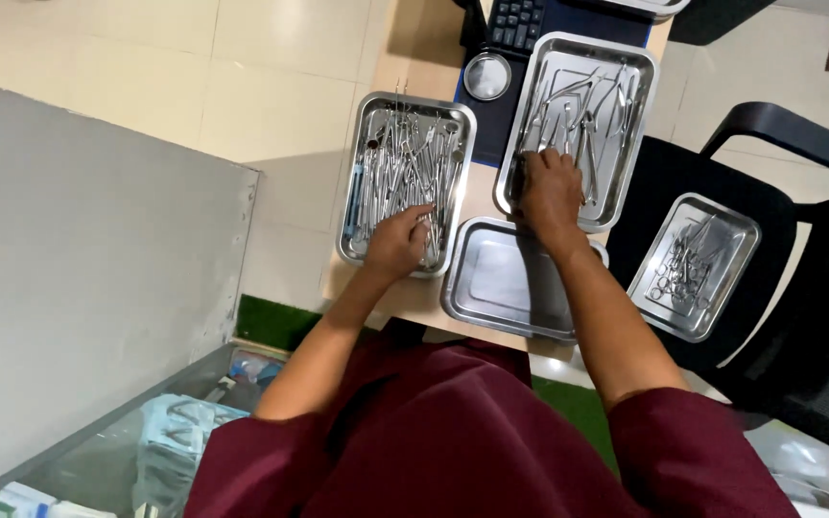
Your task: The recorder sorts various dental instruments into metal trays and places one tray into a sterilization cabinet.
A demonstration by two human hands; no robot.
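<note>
The left hand (397, 240) is laid, fingers curled, among the heaped metal instruments (405, 168) in the left tray (365, 115), though a grasp cannot be told. The right hand (549, 187) presses flat into the far tray (647, 72) (nothing clearly gripped). Between them an empty tray (491, 283) overhangs the near table edge (414, 305).

You are reaching your left hand (397, 242) into the near end of the rectangular steel tray packed with metal instruments (362, 163) at the wooden table's left edge. Your right hand (549, 190) is resting on instruments in the larger steel tray (640, 91). An empty steel tray (506, 278) is sitting at the near edge between them.
</note>
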